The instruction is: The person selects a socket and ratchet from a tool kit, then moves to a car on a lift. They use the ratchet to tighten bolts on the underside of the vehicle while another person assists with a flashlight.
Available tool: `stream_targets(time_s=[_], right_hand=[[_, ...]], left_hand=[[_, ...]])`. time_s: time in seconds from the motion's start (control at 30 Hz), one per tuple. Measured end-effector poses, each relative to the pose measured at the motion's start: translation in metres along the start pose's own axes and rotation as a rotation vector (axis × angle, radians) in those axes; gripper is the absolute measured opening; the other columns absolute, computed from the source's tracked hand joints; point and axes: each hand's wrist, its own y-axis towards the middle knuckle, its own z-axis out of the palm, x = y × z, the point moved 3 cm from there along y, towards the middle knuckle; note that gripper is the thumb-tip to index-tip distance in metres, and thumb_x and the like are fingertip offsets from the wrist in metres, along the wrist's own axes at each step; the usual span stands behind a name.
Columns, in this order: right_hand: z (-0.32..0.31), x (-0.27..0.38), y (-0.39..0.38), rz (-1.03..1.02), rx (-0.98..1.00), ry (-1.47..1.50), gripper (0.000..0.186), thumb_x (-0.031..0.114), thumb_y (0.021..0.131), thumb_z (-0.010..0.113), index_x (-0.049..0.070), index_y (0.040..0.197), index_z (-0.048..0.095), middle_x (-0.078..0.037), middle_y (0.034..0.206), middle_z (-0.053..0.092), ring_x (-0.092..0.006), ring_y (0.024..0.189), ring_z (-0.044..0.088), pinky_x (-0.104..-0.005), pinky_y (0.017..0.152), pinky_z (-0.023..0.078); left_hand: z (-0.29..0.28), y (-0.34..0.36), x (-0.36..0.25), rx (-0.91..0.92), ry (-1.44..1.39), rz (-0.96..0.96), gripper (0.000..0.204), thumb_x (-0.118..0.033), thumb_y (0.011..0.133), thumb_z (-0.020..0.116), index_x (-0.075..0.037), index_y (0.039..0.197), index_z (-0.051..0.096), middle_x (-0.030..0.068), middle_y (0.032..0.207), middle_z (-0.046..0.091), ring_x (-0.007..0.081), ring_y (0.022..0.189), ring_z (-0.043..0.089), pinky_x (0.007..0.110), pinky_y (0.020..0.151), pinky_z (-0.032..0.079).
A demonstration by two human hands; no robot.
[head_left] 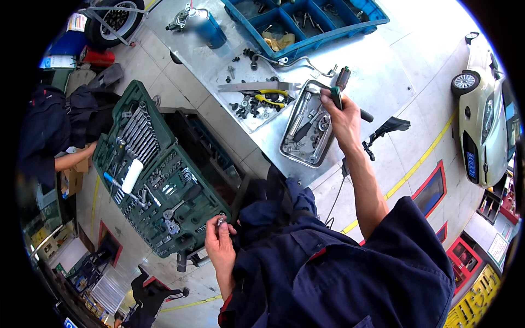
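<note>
My right hand [345, 121] is over the metal tray on the silver table, its fingers closed on a ratchet wrench [313, 87] with a shiny head and a partly hidden dark green handle. Inside the tray [321, 163] lie a metal extension bar, a black-handled tool and several small metal parts. Low in front of my body, my left hand [220, 249] pinches a small shiny metal piece [221, 220], perhaps a socket; the fingers cover most of it. Just left of that hand is an open green tool case [164, 249] with wrenches, sockets and a ratchet [173, 213] in its slots.
On the table [383, 76] are a blue divided bin [314, 46], a blue can [210, 33], yellow-handled pliers [270, 98], and loose bolts. A black pedal-like part [391, 127] is right of the tray. Another person's hand [76, 159] touches the case. A car [484, 120] stands far right.
</note>
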Motion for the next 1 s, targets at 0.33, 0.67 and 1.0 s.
stream_targets(time_s=[0.33, 0.67, 1.0], right_hand=[[0.031, -0.02, -0.052, -0.605, 0.507, -0.693, 0.027, 0.007, 0.09, 0.06, 0.007, 0.116, 0.056, -0.008, 0.125, 0.065, -0.0336, 0.08, 0.07, -0.0411, 0.065, 0.057], [-0.003, -0.009, -0.055, -0.498, 0.376, -0.485, 0.019, 0.002, 0.089, 0.061, 0.006, 0.108, 0.059, -0.013, 0.096, 0.065, -0.0357, 0.079, 0.066, -0.0411, 0.065, 0.053], [-0.085, 0.025, -0.002, -0.71, -0.383, -0.909, 0.017, 0.015, 0.099, 0.056, -0.001, 0.107, 0.056, -0.019, 0.089, 0.064, -0.0383, 0.075, 0.063, -0.0453, 0.068, 0.049]], left_hand=[[0.007, 0.009, -0.008, 0.07, 0.031, -0.007, 0.021, -0.021, 0.105, 0.052, -0.002, 0.112, 0.057, 0.0022, 0.075, 0.059, 0.0045, 0.058, 0.039, 0.022, 0.055, 0.032], [0.007, 0.005, -0.005, 0.06, 0.027, 0.019, 0.02, -0.02, 0.104, 0.052, -0.002, 0.112, 0.057, 0.0009, 0.075, 0.059, 0.0038, 0.057, 0.038, 0.021, 0.054, 0.031], [0.011, 0.004, -0.007, 0.085, 0.068, 0.009, 0.02, -0.019, 0.104, 0.052, -0.002, 0.111, 0.057, 0.0006, 0.074, 0.059, 0.0038, 0.057, 0.038, 0.021, 0.054, 0.031]])
